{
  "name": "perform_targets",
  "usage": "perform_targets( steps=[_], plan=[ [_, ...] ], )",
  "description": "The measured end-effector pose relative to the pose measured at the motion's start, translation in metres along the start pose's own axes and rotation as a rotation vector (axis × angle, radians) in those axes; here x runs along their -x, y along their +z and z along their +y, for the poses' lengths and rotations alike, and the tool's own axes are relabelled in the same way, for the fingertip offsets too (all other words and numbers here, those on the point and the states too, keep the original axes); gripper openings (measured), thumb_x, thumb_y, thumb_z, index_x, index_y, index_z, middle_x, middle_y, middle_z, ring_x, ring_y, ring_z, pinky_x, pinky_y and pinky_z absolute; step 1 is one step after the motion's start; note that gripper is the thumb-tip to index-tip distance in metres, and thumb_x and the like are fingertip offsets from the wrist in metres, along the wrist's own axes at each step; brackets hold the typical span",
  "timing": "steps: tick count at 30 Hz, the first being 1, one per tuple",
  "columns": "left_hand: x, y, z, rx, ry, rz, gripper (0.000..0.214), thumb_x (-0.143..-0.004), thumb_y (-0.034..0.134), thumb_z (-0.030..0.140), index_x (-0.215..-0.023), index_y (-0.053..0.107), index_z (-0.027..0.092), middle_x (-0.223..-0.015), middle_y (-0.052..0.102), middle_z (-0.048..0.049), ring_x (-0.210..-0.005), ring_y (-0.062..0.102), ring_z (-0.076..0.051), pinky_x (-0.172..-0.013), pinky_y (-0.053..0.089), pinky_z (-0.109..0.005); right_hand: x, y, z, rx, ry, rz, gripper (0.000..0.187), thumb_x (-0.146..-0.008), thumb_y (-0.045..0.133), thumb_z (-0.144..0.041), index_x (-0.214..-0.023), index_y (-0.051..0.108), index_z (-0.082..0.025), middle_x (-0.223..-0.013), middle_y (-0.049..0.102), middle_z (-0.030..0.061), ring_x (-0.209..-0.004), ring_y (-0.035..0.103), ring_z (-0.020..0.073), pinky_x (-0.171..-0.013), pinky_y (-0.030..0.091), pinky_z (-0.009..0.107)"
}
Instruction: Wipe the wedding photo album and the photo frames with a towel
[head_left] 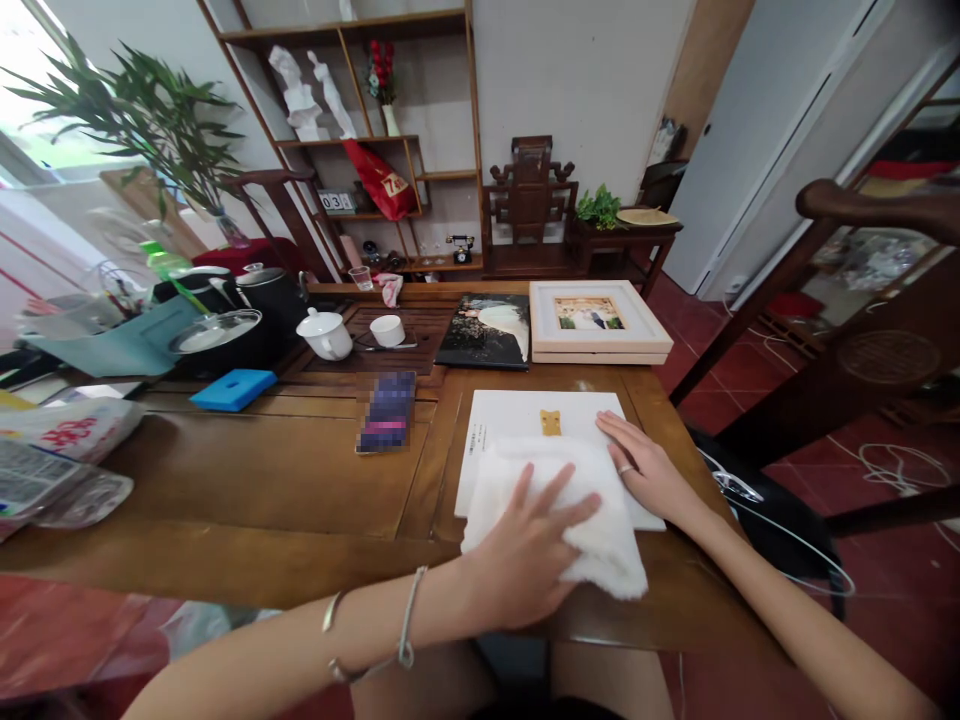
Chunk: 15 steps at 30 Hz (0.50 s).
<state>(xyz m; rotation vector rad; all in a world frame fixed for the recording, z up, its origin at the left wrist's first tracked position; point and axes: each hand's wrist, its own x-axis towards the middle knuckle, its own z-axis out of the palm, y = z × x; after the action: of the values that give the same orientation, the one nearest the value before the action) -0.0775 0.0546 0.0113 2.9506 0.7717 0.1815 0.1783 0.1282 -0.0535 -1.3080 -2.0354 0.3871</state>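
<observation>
The left hand [525, 560] lies open, fingers spread, pressing a white cloth [609, 548] flat onto a white frame backing [517, 410] that sits face down at the near right part of the wooden table [300, 470], its small gold hanger [550, 422] showing. The right hand [649, 470], also open and grasping nothing, rests flat on the backing's right edge, apparently steadying it. This looks like wiping the panel. A further stroke would need the backing kept pinned so it does not slide toward the framed photo [596, 320] or the blurred phone [386, 410].
</observation>
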Motion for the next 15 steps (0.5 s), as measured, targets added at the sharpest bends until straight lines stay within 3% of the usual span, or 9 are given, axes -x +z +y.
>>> perform_targets(
  steps=[3,11,15],
  plan=[
    [0.003,-0.003,-0.007,0.013,0.024,-0.010,0.025,-0.092,0.054,0.031,-0.110,0.072,0.028,-0.160,0.030,0.0035,-0.150,0.012,-0.035,-0.116,0.022,-0.065,0.000,0.001,0.001,-0.015,-0.005,0.016,0.041,-0.096,0.043,-0.031,-0.133,0.060,-0.024,-0.142,0.058,0.0097,-0.137,0.049,0.0274,-0.116,0.037,0.056],
    [-0.058,0.000,-0.100,-0.008,-0.119,0.033,0.036,-0.100,0.046,0.035,-0.132,0.060,0.026,-0.158,0.033,-0.0019,-0.150,0.017,-0.030,-0.117,0.020,-0.060,0.000,0.000,0.000,0.008,-0.011,0.011,0.042,-0.096,0.041,-0.029,-0.134,0.059,-0.021,-0.141,0.058,0.0117,-0.137,0.048,0.0279,-0.116,0.036,0.055],
    [-0.060,0.001,-0.112,-0.009,-0.210,0.056,0.037,-0.101,0.043,0.035,-0.133,0.059,0.026,-0.157,0.035,-0.0027,-0.150,0.018,-0.031,-0.116,0.020,-0.061,-0.001,0.000,-0.002,0.015,0.004,0.003,0.042,-0.096,0.042,-0.030,-0.133,0.060,-0.018,-0.141,0.058,0.0130,-0.137,0.048,0.0283,-0.117,0.036,0.056]
  ],
)
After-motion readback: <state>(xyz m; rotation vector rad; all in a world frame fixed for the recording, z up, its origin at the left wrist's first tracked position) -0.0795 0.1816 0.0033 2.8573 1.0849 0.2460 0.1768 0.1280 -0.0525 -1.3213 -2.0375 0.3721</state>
